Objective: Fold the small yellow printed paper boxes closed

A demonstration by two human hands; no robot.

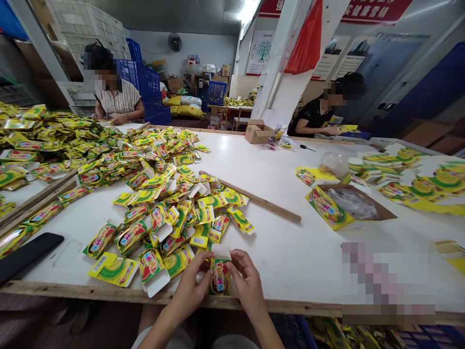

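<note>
At the table's front edge, my left hand and my right hand hold a small yellow and green printed box between them. Its white end flap stands up at the top, away from me. My left fingers pinch the left side, and my right thumb rests on the upper right. Just beyond and to the left spreads a heap of similar small boxes, many with white flaps sticking out. One of them, a box with an open white flap, lies close to my left wrist.
A wooden stick lies past the heap. To the right stand an open display carton with clear plastic inside and stacked flat cartons. A black phone is at left. Two people work across the white table.
</note>
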